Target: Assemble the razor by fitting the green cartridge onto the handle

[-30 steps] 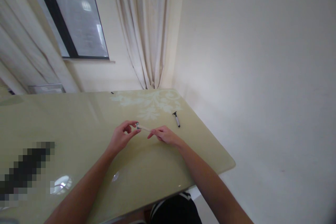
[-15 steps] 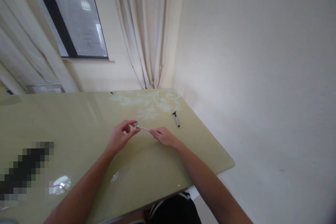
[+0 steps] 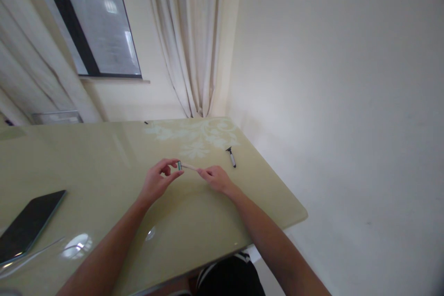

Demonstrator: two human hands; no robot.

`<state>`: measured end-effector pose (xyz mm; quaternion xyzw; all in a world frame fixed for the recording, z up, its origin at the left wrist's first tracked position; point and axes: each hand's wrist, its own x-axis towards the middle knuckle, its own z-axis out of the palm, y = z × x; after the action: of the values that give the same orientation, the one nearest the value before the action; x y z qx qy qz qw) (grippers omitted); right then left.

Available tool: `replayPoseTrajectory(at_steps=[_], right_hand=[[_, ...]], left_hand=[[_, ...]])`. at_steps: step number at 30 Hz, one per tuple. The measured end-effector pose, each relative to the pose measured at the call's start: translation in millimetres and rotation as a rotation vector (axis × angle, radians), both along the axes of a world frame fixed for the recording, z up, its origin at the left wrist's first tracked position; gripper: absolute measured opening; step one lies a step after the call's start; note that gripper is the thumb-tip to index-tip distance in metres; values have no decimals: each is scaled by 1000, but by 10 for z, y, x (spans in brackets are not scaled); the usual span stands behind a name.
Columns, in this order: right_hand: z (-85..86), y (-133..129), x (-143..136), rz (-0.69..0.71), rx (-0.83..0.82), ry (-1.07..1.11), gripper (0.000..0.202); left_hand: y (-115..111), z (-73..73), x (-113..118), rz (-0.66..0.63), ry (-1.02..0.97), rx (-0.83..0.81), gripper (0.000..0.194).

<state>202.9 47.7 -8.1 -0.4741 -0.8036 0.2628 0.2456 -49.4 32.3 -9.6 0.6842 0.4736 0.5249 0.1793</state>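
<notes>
Above the tabletop, my right hand [image 3: 215, 178] is closed around the end of a razor's pale handle [image 3: 190, 167]. The razor's head [image 3: 179, 165], with green and dark strips, points to the left. My left hand [image 3: 160, 176] pinches that head at its top and bottom edges, between fingertips and thumb. Beyond my right hand, a second razor [image 3: 232, 158] with a grey and black handle lies on the table, touched by neither hand.
The glossy pale table [image 3: 277, 194] has a rounded corner at right, beside a white wall [image 3: 340, 101]. A dark tablet-like device [image 3: 29, 224] lies at left, with a clear strip [image 3: 34, 256] near it. Toward the far edge sits a small dark piece [image 3: 146, 122]. Curtains [image 3: 194, 32] hang behind.
The razor's head has turned slightly, so its green strip faces me more. Both hands keep their grip on it. The view has shifted slightly.
</notes>
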Motion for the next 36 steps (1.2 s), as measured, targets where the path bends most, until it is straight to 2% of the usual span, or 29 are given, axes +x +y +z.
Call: replayPoseTrajectory(at_steps=[18, 21, 25, 28, 32, 36], right_hand=[[5, 3, 0, 25, 4, 11, 60], [-4, 11, 0, -41, 15, 14, 60], [-4, 8, -14, 9, 6, 27, 61], [13, 1, -24, -53, 13, 10, 61], [22, -4, -24, -17, 1, 9, 62], [17, -6, -28, -60, 17, 0, 63]], left_hand=[[-36, 44, 43, -22, 16, -1, 38], [-45, 64, 47, -19, 10, 7, 37], [-47, 71, 47, -13, 8, 7, 37], [-45, 57, 45, -20, 33, -4, 36], [-48, 39, 48, -24, 26, -1, 37], [-49, 27, 57, -43, 35, 4, 35]])
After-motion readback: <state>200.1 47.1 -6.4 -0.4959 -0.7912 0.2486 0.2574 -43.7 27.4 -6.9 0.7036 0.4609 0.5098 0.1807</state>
